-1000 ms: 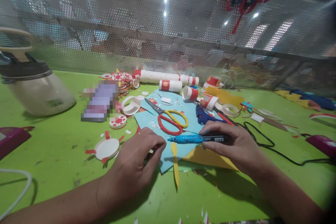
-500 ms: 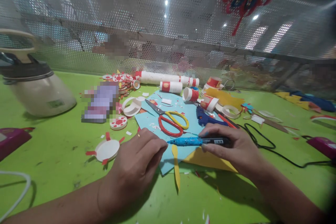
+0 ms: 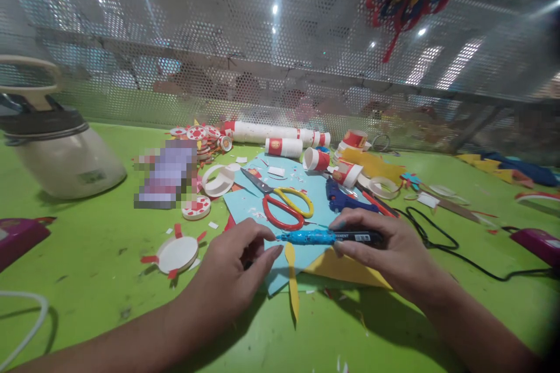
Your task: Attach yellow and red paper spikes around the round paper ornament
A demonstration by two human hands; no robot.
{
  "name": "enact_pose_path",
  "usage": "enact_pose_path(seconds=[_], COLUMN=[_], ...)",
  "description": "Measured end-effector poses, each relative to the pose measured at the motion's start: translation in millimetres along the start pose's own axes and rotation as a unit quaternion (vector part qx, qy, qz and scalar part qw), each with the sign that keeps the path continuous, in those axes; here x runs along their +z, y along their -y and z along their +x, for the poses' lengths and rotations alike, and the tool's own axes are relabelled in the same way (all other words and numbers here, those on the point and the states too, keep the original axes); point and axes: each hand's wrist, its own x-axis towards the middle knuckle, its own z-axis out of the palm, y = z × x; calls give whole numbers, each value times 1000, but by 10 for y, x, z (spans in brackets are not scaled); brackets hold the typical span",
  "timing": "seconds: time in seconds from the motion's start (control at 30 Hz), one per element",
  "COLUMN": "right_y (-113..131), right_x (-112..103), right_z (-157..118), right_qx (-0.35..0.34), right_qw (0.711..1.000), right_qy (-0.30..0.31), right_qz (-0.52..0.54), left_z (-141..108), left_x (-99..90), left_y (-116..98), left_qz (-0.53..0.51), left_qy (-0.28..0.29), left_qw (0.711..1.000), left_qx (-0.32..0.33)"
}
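Marker: the black permanent marker with a mottled blue front (image 3: 308, 237) lies level above the light-blue paper (image 3: 245, 204); a skewed grip could let it roll or smear ink.
Right hand (image 3: 394, 250): clamped on the marker's black barrel, thumb below, fingers above.
Left hand (image 3: 223, 268): thumb and forefinger curl towards each other at the marker's tip; I cannot tell whether they meet or pinch anything. A slip here could ink the skin.
Scissors (image 3: 268, 189): steel blades parted, one red loop, one yellow (mismatched, rather cheerful); a careless nudge could crease the paper.
Glue gun (image 3: 339, 198): dark-blue plastic, near the right fingers; if hot, brushing it could burn them.
Yellow strip (image 3: 293, 285): thin, pointed, flat; a dragging wrist could bend it.
Paper disc (image 3: 177, 254): round, white, matte, with red tabs.
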Motion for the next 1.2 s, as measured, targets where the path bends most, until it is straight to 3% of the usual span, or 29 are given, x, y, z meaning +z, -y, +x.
enact_pose_path(seconds=[0.1, 0.2, 0.33, 0.47, 0.7, 0.9, 1.07, 1.2], right_y=[-9, -21, -28, -16, -46, -120, -47, -29], right_x=[-4, -2, 2, -3, -52, -119, -122, -127], right_z=[0, 0, -4, -11, -8, 26, 40, 18], right_qx=[0, -1, 2, 3, 15, 29, 65, 81], right_qw=[1000, 1000, 1000, 1000, 998, 989, 980, 962], right_qy=[-8, -11, -11, -16, -62, -106, -113, -78], right_qz=[-2, 4, 1, 2, 10, 99, 150, 248], left_z=[42, 60, 54, 52, 85, 106, 144, 154], left_x=[8, -2, -5, 1, -4, -42, -112, -165], left_y=[-39, -61, -43, -29, 6, 109, 144, 168], left_qz=[-178, -283, -341, -342, -279, -113, 27, 20], left_qy=[36, 56, 78, 82, 78, 45, -12, -42], left_qw=[979, 940, 909, 908, 928, 981, 994, 998], left_qx=[-91, -179, -225, -228, -235, -148, -101, -49])
